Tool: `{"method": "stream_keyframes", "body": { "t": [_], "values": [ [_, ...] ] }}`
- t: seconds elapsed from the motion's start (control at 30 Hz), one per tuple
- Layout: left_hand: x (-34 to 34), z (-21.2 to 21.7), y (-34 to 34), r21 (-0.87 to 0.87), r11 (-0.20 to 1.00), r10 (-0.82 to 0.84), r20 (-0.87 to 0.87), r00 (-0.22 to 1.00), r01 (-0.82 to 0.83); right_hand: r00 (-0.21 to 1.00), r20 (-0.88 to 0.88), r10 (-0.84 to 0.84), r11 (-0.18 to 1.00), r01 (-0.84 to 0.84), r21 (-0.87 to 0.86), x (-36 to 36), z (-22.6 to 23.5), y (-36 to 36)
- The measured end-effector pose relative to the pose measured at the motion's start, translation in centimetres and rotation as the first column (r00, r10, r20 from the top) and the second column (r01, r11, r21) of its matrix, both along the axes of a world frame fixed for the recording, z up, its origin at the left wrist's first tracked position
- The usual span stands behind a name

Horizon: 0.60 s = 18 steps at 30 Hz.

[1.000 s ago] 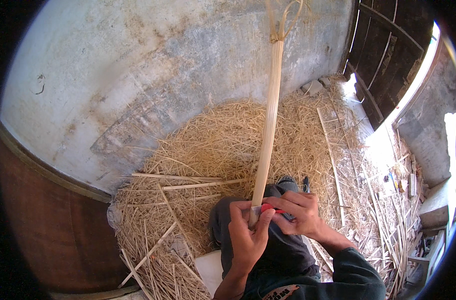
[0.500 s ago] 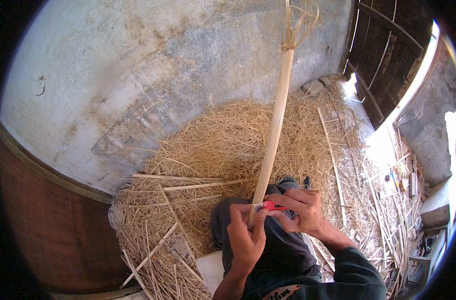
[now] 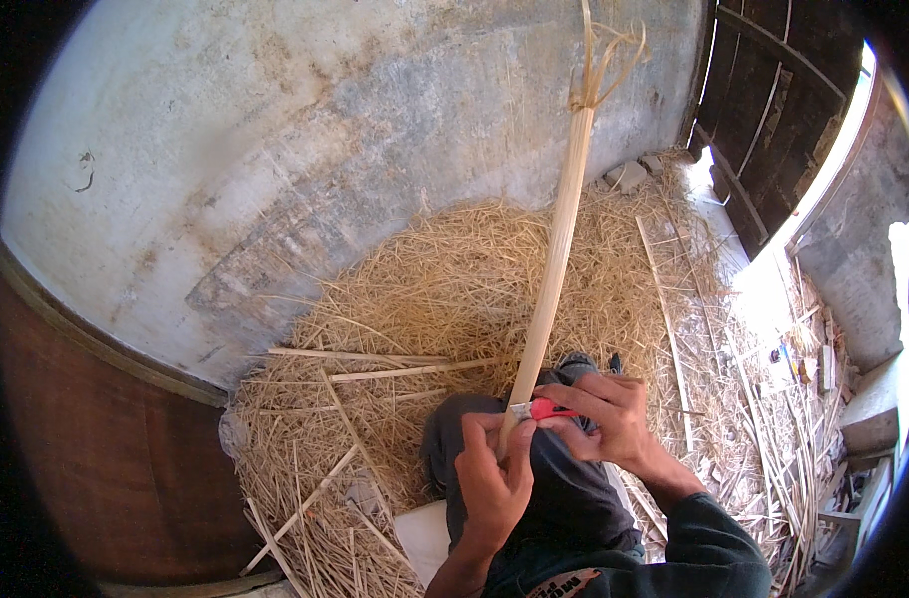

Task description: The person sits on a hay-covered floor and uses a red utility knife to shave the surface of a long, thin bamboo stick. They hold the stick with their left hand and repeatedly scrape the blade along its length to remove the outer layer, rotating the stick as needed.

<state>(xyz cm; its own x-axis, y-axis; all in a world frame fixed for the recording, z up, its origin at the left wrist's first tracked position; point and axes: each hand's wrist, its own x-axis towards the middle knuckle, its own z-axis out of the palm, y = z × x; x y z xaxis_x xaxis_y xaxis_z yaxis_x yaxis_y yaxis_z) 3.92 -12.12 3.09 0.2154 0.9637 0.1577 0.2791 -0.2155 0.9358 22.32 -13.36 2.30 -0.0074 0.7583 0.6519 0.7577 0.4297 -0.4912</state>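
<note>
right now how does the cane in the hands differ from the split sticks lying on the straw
The cane stands nearly upright, its lower end gripped by the left hand and right hand; the split sticks lie flat and loose on the straw. The cane is longer and thicker, the sticks short and thin. The cane's top is frayed into curling strips; the sticks end plainly. Both are pale tan.

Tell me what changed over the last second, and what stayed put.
The cane's frayed top swung to the person's right, so the cane leans more. The left hand still grips its lower end; the right hand keeps the red-handled knife against it. The straw pile and loose split strips lie as before.
</note>
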Motion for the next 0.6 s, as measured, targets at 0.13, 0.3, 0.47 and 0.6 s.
{"method": "stream_keyframes", "body": {
  "t": [0.13, 0.3, 0.47, 0.6],
  "values": [
    [0.0, -0.4, -0.1, -0.023, 1.000, 0.013, 0.046, 0.999, -0.012, 1.000, -0.009, -0.003, 1.000, 0.003, -0.019, -0.1, 0.3, -0.1],
    [-0.6, -1.3, -1.6, -0.062, 0.997, -0.045, -0.035, 0.998, 0.043, 0.959, -0.159, -0.233, 0.973, 0.229, -0.044, 3.1, 0.1, 1.8],
    [-1.6, -3.1, -2.9, -0.132, 0.990, -0.048, -0.054, 0.997, 0.041, 0.944, -0.195, -0.266, 0.963, 0.252, -0.090, 5.0, 0.8, 3.4],
    [-2.1, -3.8, -3.1, -0.129, 0.991, -0.036, -0.074, 0.997, 0.026, 0.925, -0.242, -0.291, 0.956, 0.273, -0.106, 5.8, -0.3, 4.3]
  ]
}}
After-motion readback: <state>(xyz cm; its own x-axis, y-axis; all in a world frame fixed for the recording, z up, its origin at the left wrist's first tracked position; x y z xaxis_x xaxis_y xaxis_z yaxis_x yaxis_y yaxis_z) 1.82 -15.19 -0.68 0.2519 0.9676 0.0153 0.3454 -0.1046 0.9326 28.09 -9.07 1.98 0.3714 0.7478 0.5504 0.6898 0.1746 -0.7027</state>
